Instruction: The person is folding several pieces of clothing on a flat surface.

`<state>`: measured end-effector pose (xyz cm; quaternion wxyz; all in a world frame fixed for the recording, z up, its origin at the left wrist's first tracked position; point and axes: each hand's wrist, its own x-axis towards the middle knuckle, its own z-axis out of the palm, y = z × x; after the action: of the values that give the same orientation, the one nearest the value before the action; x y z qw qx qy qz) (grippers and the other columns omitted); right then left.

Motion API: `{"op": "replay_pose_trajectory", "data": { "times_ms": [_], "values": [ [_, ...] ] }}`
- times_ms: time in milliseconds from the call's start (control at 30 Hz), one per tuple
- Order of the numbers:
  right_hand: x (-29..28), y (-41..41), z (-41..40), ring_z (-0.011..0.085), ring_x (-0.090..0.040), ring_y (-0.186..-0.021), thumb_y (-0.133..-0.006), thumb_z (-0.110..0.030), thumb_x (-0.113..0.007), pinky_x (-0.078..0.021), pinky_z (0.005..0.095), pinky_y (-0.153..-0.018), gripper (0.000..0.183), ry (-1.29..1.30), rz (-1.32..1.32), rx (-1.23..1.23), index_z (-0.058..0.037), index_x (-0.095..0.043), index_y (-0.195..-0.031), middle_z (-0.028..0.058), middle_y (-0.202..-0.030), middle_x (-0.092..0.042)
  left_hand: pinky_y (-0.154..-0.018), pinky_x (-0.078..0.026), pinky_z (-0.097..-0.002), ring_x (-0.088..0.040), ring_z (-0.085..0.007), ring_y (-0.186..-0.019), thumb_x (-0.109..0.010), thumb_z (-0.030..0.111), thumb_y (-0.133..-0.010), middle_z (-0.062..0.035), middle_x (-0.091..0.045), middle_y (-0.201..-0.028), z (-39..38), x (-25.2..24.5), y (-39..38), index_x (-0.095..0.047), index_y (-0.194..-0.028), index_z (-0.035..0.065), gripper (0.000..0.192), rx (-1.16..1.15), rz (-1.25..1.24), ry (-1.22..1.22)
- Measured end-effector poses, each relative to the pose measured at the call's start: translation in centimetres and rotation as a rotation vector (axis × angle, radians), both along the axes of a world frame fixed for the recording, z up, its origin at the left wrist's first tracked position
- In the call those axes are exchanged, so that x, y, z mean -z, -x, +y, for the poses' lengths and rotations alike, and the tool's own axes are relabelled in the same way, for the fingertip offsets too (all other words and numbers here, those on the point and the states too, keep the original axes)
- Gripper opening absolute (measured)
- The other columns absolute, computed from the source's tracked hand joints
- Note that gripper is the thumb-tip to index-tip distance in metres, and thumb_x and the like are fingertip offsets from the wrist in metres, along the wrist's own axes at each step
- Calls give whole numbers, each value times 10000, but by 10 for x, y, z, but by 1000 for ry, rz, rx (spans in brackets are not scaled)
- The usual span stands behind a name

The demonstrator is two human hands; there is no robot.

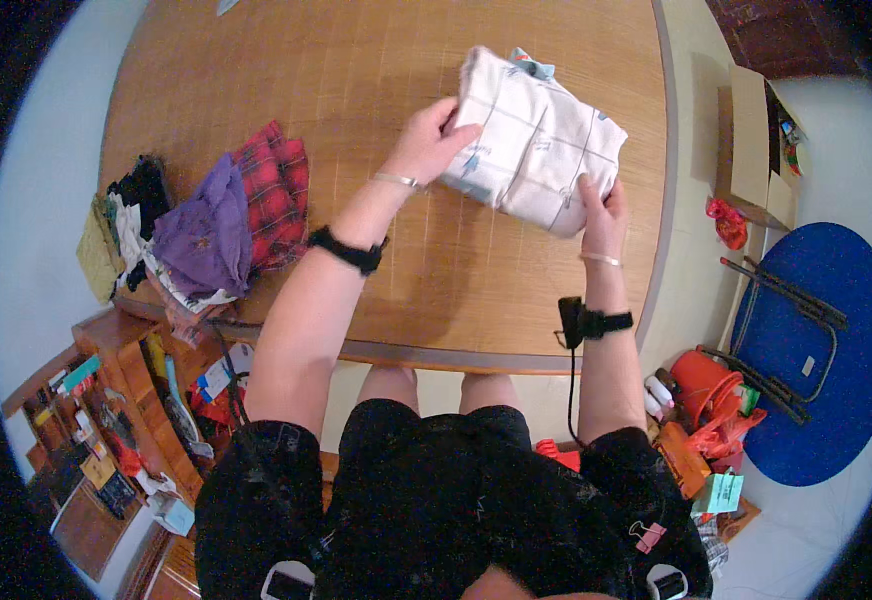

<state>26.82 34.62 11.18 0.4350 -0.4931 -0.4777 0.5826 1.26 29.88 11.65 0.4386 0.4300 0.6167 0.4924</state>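
Note:
A folded white cloth (537, 142) with grey checked lines and small blue prints is held between both hands, over the right part of a wooden table (376, 292). My left hand (436, 141) grips its left edge, thumb on top. At its lower right corner, my right hand (605, 210) pinches the fabric with the thumb above; those fingers are partly hidden. A small light-blue piece with red marks (532, 64) shows at the cloth's far edge; whether it belongs to the cloth I cannot tell.
At the table's left lie a red plaid cloth (275, 199), a purple cloth (207, 229) and a black cloth (142, 187). Wooden shelves (117, 334) with clutter stand lower left. On the right are a cardboard box (747, 142), a folded blue round table (818, 352) and a red bucket (702, 382).

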Motion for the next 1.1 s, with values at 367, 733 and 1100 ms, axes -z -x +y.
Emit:
{"op": "replay_pose_trajectory", "data": {
  "times_ms": [367, 733, 1100],
  "values": [
    [27, -11, 16, 307, -483, -1071, -805, -198, -626, -408, 370, -885, 538, -621, -858, 1, 9, -389, -1243, 213, -1146, -484, -901, -397, -382, -504, -326, -1048, -640, 115, -727, -175, -546, -1103, -117, 64, -30, -476, -1128, 23, 443, -245, 518, 12],
    [39, 65, 40, 439, -217, -1269, -723, -526, -600, -230, 608, -963, 804, -605, -1442, -523, -292, -207, -1384, 251, -1368, -255, -900, -377, -416, -470, -368, -1030, -633, 99, -708, -200, -520, -1086, -254, 93, 56, -493, -1063, -4, 395, -372, 922, 266],
    [59, 70, 52, 433, -162, -1299, -722, -626, -526, -212, 668, -924, 828, -552, -1626, -597, -325, -148, -1396, 275, -1389, -197, -726, -447, -451, -508, -346, -922, -633, 108, -667, -140, -548, -947, -260, 117, 143, -507, -1059, 43, 417, -322, 1292, 753]
  ]
}}
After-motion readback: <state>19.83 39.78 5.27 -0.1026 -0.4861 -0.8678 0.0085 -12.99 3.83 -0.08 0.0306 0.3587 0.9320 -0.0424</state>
